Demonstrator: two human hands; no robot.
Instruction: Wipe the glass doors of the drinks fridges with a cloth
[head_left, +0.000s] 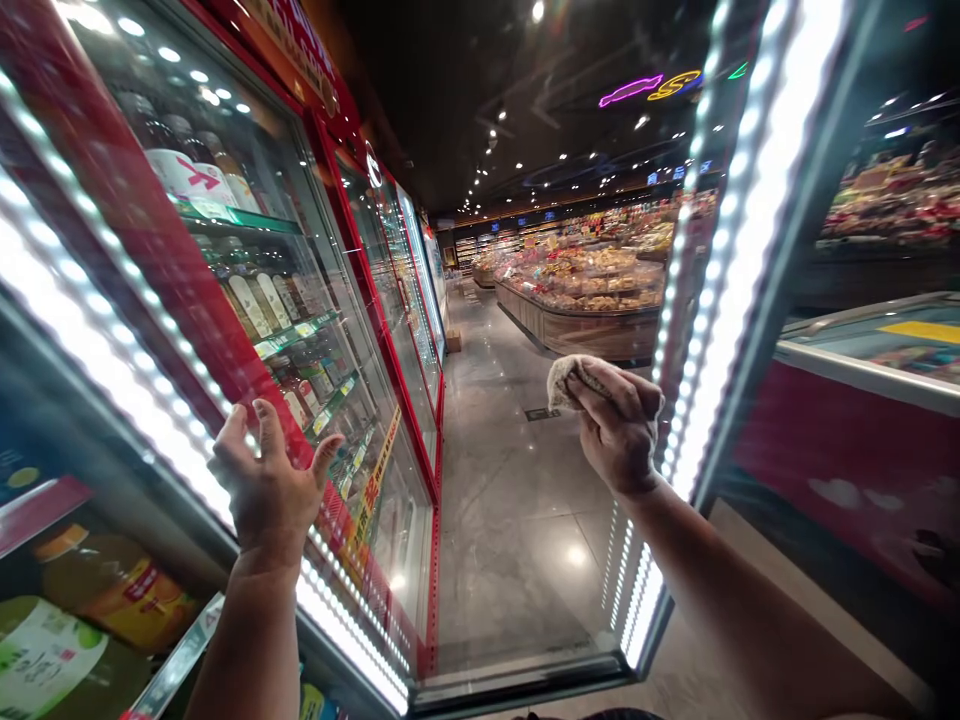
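A light tan cloth (564, 384) is bunched under my right hand (619, 425), whose fingers press it against the glass door pane (517, 560). Beside that hand runs the door's bright LED strip (720, 300). On the left, my left hand (270, 480) is raised with its fingers spread and nothing in it. It is in front of another lit LED strip (150, 400) along the cooler frame.
Large juice bottles (120, 590) stand on a shelf at the lower left. Red-framed coolers (375, 310) with drinks line the aisle's left side. A produce display (585, 290) is beyond the glass, and a chest freezer (870, 380) is at the right.
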